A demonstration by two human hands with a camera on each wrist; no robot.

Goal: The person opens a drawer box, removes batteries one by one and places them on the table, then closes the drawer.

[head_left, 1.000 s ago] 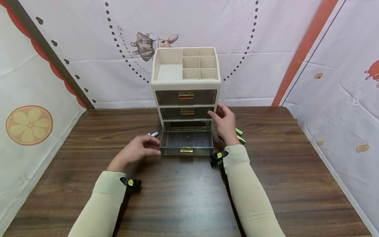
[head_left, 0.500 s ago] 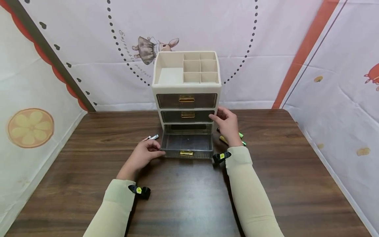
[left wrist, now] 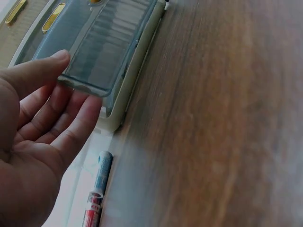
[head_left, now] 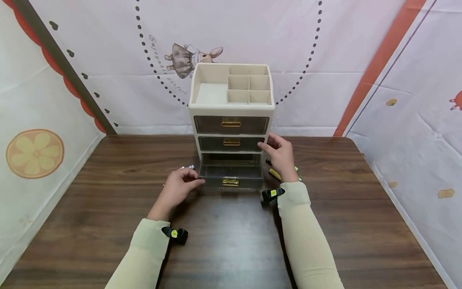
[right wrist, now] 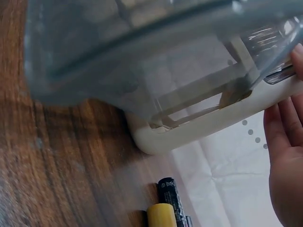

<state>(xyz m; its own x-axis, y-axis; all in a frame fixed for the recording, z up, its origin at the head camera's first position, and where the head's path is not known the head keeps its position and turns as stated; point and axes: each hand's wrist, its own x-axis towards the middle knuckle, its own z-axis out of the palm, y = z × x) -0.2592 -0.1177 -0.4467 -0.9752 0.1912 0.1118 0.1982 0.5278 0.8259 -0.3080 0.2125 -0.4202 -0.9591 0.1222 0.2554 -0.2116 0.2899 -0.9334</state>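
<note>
A cream desktop organizer (head_left: 231,106) stands at the table's far edge, its clear grey bottom drawer (head_left: 213,182) pulled out. My left hand (head_left: 178,188) pinches the drawer's front left corner. In the left wrist view, the thumb of that left hand (left wrist: 35,127) lies on the drawer's front face and its fingers are at the side. My right hand (head_left: 281,154) grips the organizer's right side, thumb at the front edge beside the middle drawer (head_left: 216,143). Only part of the right hand (right wrist: 289,161) shows in the right wrist view. The two upper drawers are closed.
Blue and red batteries (left wrist: 101,175) lie left of the organizer. To its right are a black battery (right wrist: 170,196), a yellow cylinder (right wrist: 162,216) and green pieces partly hidden behind my right hand. A printed cloth (head_left: 306,92) hangs behind the brown table (head_left: 343,208).
My left hand has shifted right, its thumb moving onto the drawer's front corner. The drawer front now appears slightly higher or further in; I cannot tell which. My right hand keeps its hold.
</note>
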